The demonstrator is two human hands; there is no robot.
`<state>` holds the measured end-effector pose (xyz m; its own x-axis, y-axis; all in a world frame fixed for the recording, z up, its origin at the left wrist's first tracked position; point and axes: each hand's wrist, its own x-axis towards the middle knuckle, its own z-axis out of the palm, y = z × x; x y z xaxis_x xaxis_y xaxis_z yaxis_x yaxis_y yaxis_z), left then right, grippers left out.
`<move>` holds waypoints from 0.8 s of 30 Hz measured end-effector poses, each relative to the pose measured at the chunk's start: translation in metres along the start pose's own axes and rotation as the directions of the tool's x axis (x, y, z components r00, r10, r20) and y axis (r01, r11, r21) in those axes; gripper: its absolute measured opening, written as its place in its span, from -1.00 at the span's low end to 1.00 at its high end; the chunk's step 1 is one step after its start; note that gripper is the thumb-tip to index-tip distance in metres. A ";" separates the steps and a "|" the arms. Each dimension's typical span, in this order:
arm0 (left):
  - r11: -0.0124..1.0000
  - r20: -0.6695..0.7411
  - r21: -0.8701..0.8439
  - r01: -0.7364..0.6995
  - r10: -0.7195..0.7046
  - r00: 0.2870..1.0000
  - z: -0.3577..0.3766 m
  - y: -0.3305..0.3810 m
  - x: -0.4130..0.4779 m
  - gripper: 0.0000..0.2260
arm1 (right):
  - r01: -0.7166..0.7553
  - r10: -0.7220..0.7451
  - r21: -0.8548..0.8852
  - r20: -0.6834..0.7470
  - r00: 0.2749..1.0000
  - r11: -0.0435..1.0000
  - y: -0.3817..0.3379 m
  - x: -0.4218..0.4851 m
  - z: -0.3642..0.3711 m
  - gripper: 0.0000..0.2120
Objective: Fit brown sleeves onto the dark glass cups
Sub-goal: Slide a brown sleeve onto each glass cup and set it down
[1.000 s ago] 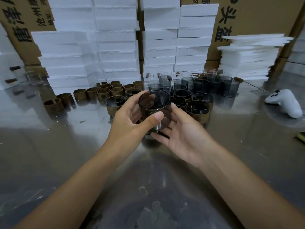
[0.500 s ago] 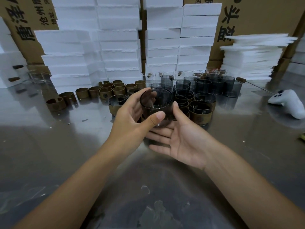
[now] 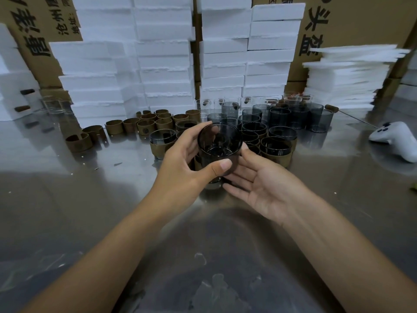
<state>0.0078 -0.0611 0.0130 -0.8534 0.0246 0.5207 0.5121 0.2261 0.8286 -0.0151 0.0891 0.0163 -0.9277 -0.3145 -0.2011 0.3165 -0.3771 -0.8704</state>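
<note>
My left hand (image 3: 180,170) grasps a dark glass cup (image 3: 220,141) above the table's middle. My right hand (image 3: 261,186) lies released beside it, fingers straight. Risk: smooth glass slips from a one-handed hold and strikes the sleeved cups (image 3: 276,150) just beyond.

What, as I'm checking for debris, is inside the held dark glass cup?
Nothing loose shows inside the dark glass cup; its base is visible. The left hand covers part of its lower wall.
</note>
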 end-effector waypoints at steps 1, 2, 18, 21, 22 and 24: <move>1.000 0.001 -0.005 -0.002 0.002 1.000 0.000 0.001 0.000 -0.48 | 0.006 -0.006 0.012 0.010 1.000 1.000 0.001 0.000 0.001 -0.73; 1.000 0.004 -0.013 -0.003 0.003 1.000 0.000 0.001 0.000 -0.48 | 0.011 -0.012 0.028 0.023 1.000 1.000 0.001 0.000 0.002 -0.73; 0.984 -0.031 -0.175 -0.018 0.013 0.999 0.000 0.004 0.001 -0.49 | -0.073 0.081 -0.040 0.253 0.964 0.997 0.004 -0.005 0.013 -0.41; 0.988 -0.035 -0.150 -0.025 0.020 0.999 0.000 0.005 0.001 -0.52 | -0.103 0.127 -0.101 0.265 0.956 0.990 0.004 -0.004 0.010 -0.33; 0.990 -0.034 -0.140 -0.025 0.021 0.999 0.000 0.005 0.001 -0.52 | -0.109 0.137 -0.118 0.264 0.955 0.987 0.004 -0.004 0.009 -0.31; 0.991 -0.033 -0.129 -0.023 0.019 0.999 -0.001 0.005 0.000 -0.51 | -0.119 0.153 -0.144 0.257 0.954 0.982 0.004 -0.003 0.008 -0.29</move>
<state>0.0103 -0.0606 0.0179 -0.8398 -0.0031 0.5429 0.5400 0.0983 0.8359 -0.0094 0.0821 0.0170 -0.7861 -0.5814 -0.2098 0.3929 -0.2080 -0.8957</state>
